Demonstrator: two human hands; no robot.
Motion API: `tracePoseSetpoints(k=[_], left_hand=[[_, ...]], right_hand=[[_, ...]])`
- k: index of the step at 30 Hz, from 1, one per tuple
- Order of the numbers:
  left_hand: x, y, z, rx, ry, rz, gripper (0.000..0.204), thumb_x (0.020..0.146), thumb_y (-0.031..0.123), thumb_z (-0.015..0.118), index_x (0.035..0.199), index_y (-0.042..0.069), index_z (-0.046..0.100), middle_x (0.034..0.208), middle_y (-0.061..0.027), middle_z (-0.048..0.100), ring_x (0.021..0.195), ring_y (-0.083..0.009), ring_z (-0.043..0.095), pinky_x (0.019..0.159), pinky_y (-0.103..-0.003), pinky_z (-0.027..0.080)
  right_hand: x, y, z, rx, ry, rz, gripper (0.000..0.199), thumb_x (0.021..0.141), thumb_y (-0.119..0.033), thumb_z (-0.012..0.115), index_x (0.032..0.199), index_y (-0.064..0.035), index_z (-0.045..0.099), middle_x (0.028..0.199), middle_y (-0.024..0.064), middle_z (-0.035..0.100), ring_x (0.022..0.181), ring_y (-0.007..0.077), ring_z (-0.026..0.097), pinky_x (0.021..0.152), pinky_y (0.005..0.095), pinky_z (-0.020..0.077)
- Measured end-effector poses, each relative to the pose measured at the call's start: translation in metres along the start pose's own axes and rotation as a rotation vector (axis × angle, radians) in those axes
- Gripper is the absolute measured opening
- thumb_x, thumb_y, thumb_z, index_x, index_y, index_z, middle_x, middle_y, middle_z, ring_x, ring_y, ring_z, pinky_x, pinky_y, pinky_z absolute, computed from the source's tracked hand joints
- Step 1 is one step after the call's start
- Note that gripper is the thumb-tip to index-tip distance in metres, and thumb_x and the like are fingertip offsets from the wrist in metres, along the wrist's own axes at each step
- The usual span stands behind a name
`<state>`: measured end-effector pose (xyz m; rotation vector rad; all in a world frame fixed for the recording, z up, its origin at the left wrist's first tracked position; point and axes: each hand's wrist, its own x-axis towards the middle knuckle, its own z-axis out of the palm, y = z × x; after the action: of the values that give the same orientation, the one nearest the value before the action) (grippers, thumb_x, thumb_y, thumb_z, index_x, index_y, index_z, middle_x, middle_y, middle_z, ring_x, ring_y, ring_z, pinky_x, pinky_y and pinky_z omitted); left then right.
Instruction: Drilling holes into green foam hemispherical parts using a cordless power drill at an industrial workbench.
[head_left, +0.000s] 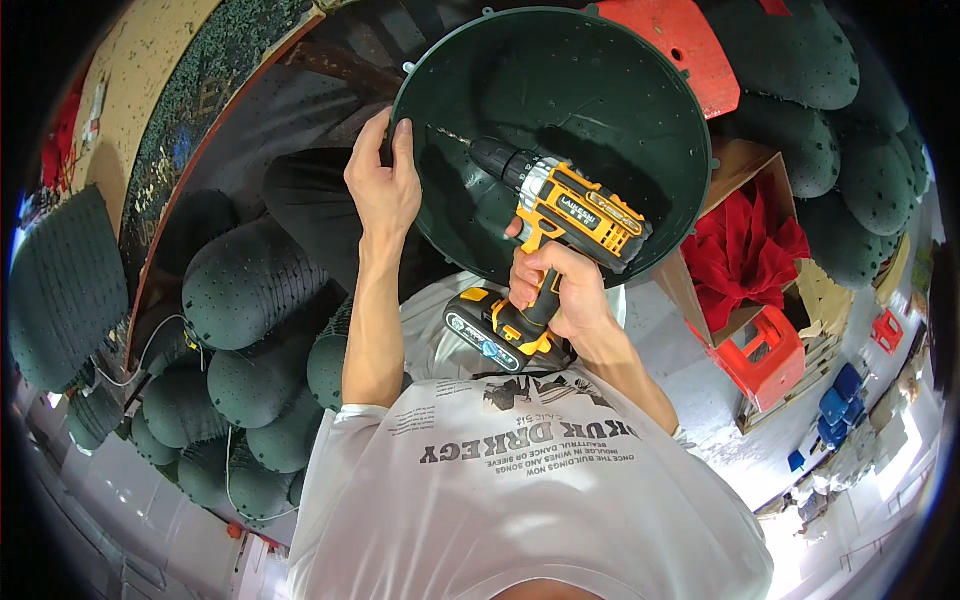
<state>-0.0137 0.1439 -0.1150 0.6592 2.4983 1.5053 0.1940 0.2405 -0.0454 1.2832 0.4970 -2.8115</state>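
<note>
A large round dark green plastic tub (560, 75) with small tabs around its rim lies open toward me. My left hand (384, 185) pinches its left rim, thumb on the inside and fingers over the outside. In my right hand (568, 285) is a yellow and black cordless drill (590, 215), gripped by its handle, with the battery low against my shirt. The drill's body reaches over the tub's opening. Its thin bit (450, 135) points at the inner left wall, close to my left thumb; whether the tip touches the wall I cannot tell.
Dark green dome-shaped shells with small holes (250, 280) are piled at left, and more (785, 140) at the upper right. A cardboard box (740, 165) holds red fabric (745, 250). Red plastic stools (765, 360) stand at right. A chip-strewn table (180, 110) curves along the upper left.
</note>
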Motion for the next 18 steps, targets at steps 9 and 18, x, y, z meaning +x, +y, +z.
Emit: tracePoseSetpoints(k=[9,18], left_hand=[[-0.0005,-0.0003,0.0006,0.014,0.004,-0.010,0.021,0.101,0.010,0.064,0.118,-0.003,0.069,0.108,-0.0141,0.074,0.098,-0.0232,0.071,0.090,-0.032,0.053],[-0.0031,0.0020,0.0026,0.029,0.014,-0.001,0.020,0.101,0.009,0.064,0.117,-0.002,0.069,0.106,-0.0146,0.074,0.096,-0.0244,0.072,0.089,-0.032,0.053]], right_hand=[[0.0016,0.0013,-0.0024,0.049,-0.004,0.009,0.032,0.083,-0.007,0.057,0.114,-0.0007,0.058,0.066,0.0054,0.047,0.053,0.0169,0.050,0.054,0.0325,0.0441],[0.0017,0.0059,0.0007,0.047,-0.002,0.027,0.028,0.083,-0.008,0.056,0.110,-0.0038,0.057,0.065,0.0018,0.043,0.055,0.0141,0.045,0.055,0.0308,0.0410]])
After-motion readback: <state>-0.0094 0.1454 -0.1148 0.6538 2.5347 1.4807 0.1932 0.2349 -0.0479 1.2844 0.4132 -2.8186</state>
